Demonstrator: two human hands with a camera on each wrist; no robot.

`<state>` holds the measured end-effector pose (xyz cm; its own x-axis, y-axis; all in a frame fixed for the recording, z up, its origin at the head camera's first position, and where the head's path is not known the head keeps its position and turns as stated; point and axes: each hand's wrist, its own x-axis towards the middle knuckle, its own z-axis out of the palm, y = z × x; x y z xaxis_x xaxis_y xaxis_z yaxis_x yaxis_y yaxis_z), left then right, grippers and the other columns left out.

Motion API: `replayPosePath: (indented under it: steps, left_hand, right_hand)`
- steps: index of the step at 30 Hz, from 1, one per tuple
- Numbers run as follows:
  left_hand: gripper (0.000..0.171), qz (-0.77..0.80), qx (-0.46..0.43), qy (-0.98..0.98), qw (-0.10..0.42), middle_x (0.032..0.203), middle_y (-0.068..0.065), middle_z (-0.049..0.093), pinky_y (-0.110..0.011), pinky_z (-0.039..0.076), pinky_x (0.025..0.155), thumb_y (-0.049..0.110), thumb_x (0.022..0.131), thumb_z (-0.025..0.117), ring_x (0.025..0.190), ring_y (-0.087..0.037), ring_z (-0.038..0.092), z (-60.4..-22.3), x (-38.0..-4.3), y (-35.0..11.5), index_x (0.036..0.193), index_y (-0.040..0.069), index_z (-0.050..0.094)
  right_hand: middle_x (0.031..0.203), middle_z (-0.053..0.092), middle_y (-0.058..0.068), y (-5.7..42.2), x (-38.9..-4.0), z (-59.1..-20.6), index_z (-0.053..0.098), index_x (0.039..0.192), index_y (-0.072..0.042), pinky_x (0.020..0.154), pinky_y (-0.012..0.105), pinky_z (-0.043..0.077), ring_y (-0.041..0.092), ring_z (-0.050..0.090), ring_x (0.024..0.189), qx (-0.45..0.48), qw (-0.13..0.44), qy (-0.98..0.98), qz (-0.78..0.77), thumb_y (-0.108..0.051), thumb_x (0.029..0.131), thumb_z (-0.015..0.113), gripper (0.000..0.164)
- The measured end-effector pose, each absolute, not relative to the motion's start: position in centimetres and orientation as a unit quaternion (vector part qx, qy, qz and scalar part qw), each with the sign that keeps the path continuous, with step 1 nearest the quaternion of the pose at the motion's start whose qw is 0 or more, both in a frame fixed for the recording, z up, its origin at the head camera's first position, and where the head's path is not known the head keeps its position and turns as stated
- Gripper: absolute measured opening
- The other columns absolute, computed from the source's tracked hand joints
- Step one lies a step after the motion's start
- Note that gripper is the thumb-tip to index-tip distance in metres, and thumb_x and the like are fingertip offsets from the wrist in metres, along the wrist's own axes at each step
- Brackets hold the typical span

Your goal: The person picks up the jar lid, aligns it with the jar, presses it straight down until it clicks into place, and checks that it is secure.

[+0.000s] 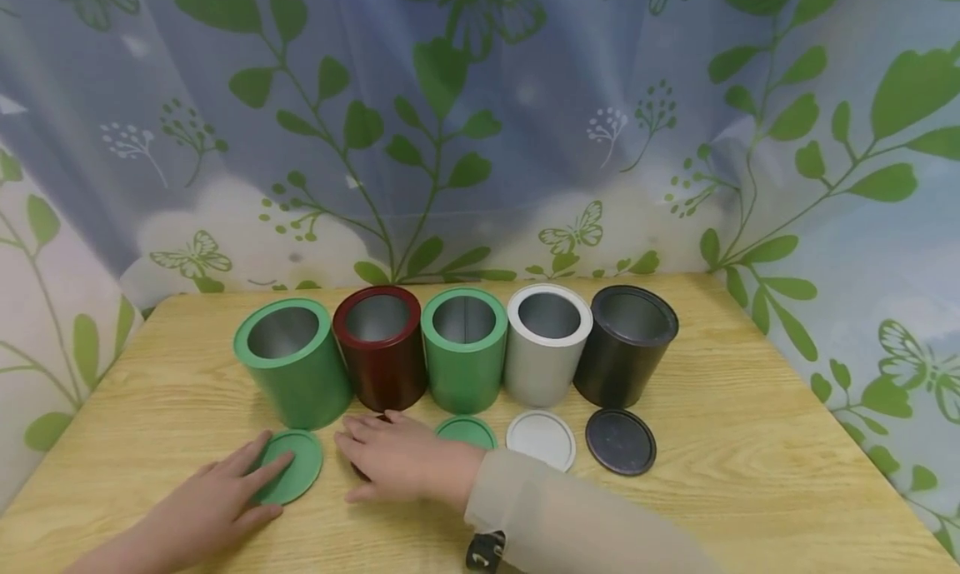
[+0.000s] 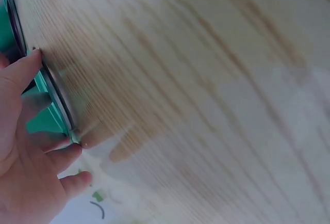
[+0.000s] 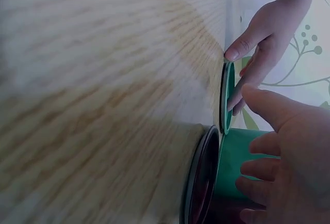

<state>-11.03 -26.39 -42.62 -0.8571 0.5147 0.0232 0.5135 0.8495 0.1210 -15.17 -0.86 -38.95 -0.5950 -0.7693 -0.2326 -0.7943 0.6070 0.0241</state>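
My left hand (image 1: 198, 503) rests on a round green lid (image 1: 303, 467) at the front left of the table. Its fingers lie fairly straight across the lid, and the thumb is beside the near edge. In the left wrist view the fingertips meet the rim of that lid (image 2: 54, 97). Spread over a dark red lid (image 3: 206, 175) is my right hand (image 1: 408, 459), which hides most of it in the head view. The right wrist view shows these fingers extended close over the red lid, gripping nothing.
Behind the lids stand open tins in a row: green (image 1: 309, 391), dark red (image 1: 386, 378), green (image 1: 465, 380), light grey (image 1: 542, 376) and black (image 1: 618, 370). Another green lid (image 1: 467, 430), a white lid (image 1: 542, 441) and a black lid (image 1: 621, 442) lie before them on the wooden table (image 1: 750, 441).
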Motion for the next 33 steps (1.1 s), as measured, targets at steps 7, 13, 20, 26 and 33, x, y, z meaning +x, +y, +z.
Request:
replayPosePath:
  steps: [7,13,20,26,33]
  left_hand:
    - [0.059,0.066,0.288,0.955,0.0,0.135,-0.03,0.041,-0.051,0.048,0.081,0.044,0.083,0.066,0.106,-0.04,0.056,-42.7,-11.4,-26.2,0.128,0.007,0.058]
    - [0.06,0.075,0.321,0.944,0.006,0.136,-0.022,0.045,-0.051,0.046,0.086,0.042,0.087,0.063,0.114,-0.042,0.05,-42.8,-11.5,-26.2,0.129,0.001,0.055]
    - [0.057,0.074,0.346,0.935,-0.002,0.133,-0.018,0.05,-0.053,0.046,0.084,0.038,0.088,0.063,0.113,-0.047,0.049,-42.9,-11.5,-26.1,0.126,-0.003,0.056]
    - [0.054,0.071,0.373,0.925,-0.032,0.13,-0.018,0.053,-0.053,0.047,0.082,0.036,0.086,0.066,0.11,-0.047,0.051,-43.1,-11.6,-26.1,0.123,-0.003,0.059]
    - [0.051,0.06,0.416,0.902,-0.1,0.125,-0.016,0.057,-0.049,0.05,0.077,0.034,0.081,0.071,0.104,-0.043,0.056,-43.6,-11.6,-25.7,0.117,-0.002,0.064]
  right_hand:
    - [0.152,0.022,-0.005,-2.2,-15.8,-39.7,0.027,0.148,-0.023,0.108,0.033,0.026,0.006,0.02,0.137,-0.447,0.106,0.886,0.058,-0.06,0.09,0.043,0.071]
    - [0.153,0.017,-0.007,-3.8,-15.9,-40.3,0.023,0.149,-0.026,0.108,0.034,0.025,0.004,0.016,0.137,-0.437,0.128,0.887,0.078,-0.06,0.09,0.042,0.071]
    - [0.154,0.01,-0.008,-4.7,-15.9,-40.8,0.02,0.149,-0.029,0.109,0.031,0.022,0.003,0.012,0.138,-0.429,0.144,0.886,0.099,-0.061,0.09,0.04,0.07]
    - [0.154,0.01,-0.008,-5.0,-15.5,-41.0,0.023,0.149,-0.026,0.109,0.026,0.02,0.002,0.011,0.138,-0.436,0.139,0.882,0.11,-0.06,0.091,0.039,0.069]
    - [0.155,0.008,-0.007,-5.0,-15.3,-41.1,0.024,0.149,-0.024,0.107,0.023,0.023,0.002,0.016,0.137,-0.438,0.128,0.883,0.11,-0.057,0.092,0.04,0.067]
